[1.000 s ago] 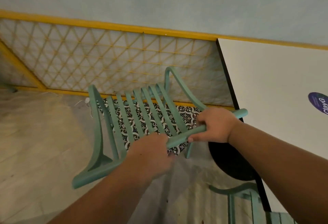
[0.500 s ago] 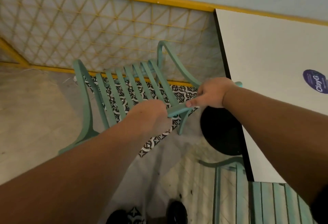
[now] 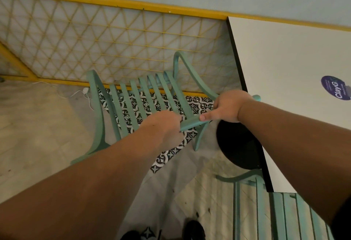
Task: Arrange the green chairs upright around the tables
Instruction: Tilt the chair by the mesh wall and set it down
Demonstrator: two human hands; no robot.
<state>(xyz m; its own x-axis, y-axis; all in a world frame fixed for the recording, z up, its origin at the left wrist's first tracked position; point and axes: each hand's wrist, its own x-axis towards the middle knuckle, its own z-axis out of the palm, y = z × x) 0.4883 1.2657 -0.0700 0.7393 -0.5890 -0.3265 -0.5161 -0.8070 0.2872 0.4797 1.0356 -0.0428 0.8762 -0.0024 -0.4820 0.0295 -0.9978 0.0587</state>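
tiled floor [image 3: 38, 125], white table [image 3: 284, 59], green chair [image 3: 190, 123]

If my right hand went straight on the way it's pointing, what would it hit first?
The right hand would probably meet the slats of the green chair it grips; beyond, the yellow lattice panel, though depth is unclear.

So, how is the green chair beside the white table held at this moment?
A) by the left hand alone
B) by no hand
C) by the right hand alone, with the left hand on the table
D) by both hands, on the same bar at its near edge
D: the left hand and the right hand both curl round the near bar of the green chair.
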